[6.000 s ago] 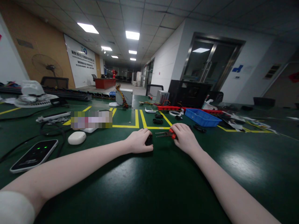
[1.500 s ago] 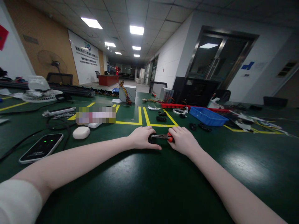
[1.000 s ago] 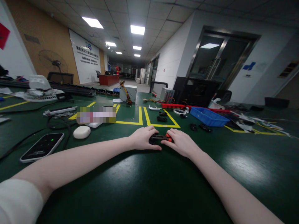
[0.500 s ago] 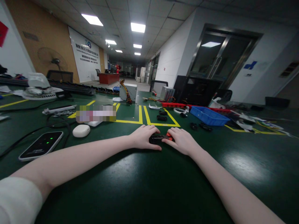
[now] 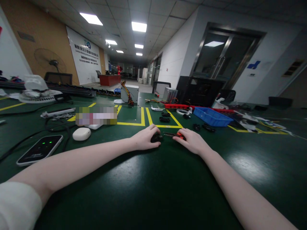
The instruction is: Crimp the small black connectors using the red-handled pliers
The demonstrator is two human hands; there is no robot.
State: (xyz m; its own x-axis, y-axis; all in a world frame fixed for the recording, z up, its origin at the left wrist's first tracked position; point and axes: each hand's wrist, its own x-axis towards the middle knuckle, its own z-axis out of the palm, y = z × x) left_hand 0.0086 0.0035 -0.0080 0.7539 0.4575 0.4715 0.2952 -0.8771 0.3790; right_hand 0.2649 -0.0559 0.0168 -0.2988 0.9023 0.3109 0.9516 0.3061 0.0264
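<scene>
At near center over the tabletop, gripping a small black part in the left hand and red-handled pliers in the right hand, both probably light and stiff, best held by sides and handles.

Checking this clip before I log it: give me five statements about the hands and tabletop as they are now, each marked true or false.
1. The right hand holds red-handled pliers. True.
2. The left hand is empty. False: the left hand holds a black object.
3. The blue tray lies beyond the right hand. True.
4. The cream case sits inside the blue tray. False: the cream case lies on the green table.
5. Black pieces lie within yellow tape lines. True.
</scene>
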